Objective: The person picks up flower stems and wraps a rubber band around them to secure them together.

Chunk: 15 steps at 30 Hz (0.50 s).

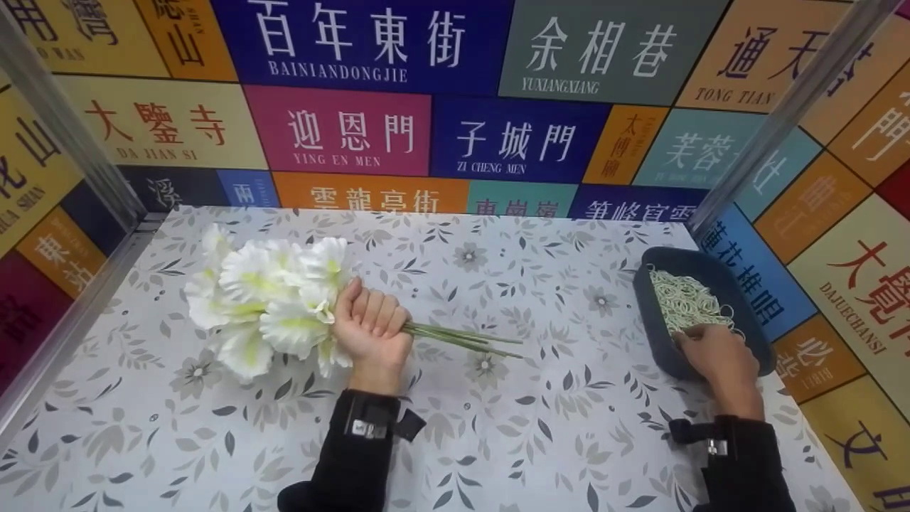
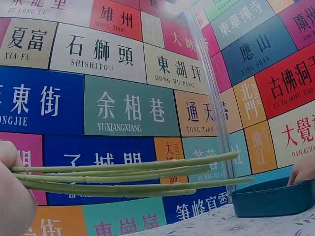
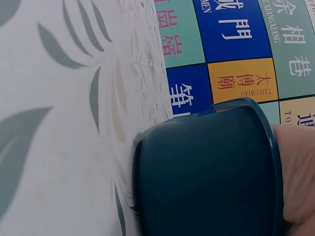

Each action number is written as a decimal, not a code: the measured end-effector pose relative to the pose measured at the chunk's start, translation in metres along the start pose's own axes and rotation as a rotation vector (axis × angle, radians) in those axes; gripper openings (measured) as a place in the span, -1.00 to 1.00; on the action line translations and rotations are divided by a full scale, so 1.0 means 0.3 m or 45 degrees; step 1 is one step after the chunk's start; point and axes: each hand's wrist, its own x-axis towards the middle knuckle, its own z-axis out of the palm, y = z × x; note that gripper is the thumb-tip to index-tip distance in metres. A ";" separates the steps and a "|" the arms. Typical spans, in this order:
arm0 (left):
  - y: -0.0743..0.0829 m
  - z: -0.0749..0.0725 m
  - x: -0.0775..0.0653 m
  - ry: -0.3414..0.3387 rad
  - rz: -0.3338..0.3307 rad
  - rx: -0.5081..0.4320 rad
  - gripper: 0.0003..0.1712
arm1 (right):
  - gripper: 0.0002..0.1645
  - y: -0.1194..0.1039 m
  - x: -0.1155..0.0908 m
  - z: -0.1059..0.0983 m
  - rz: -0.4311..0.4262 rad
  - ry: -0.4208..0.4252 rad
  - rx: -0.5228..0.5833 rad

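Observation:
My left hand (image 1: 375, 320) grips a bunch of artificial flowers (image 1: 270, 299) by the stems, just below the white blooms. The bare green stems (image 2: 123, 174) stick out to the right of the fist, fanned slightly apart. At the right, my right hand (image 1: 721, 359) reaches over the near rim of a dark teal plastic basin (image 1: 757, 323), fingertips among many pale rubber bands (image 1: 686, 302). Whether the fingers pinch a band cannot be made out. In the right wrist view the basin wall (image 3: 206, 172) hides the fingertips.
A white tabletop (image 1: 540, 427) with a grey leaf pattern lies under everything. Panels of coloured signs (image 1: 341, 131) rise behind it and at both sides. Clear upright posts (image 1: 775, 121) stand at the back corners, the right one close behind the basin.

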 end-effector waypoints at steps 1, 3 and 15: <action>0.000 -0.001 0.000 0.001 0.003 -0.002 -0.38 | -0.25 -0.001 -0.001 0.001 -0.011 0.014 0.004; 0.001 -0.002 0.000 0.000 0.003 -0.008 -0.38 | -0.33 -0.003 -0.003 0.004 -0.035 0.048 0.010; 0.003 -0.004 0.003 -0.018 -0.005 0.000 -0.37 | -0.47 0.011 0.010 0.017 -0.209 0.022 0.097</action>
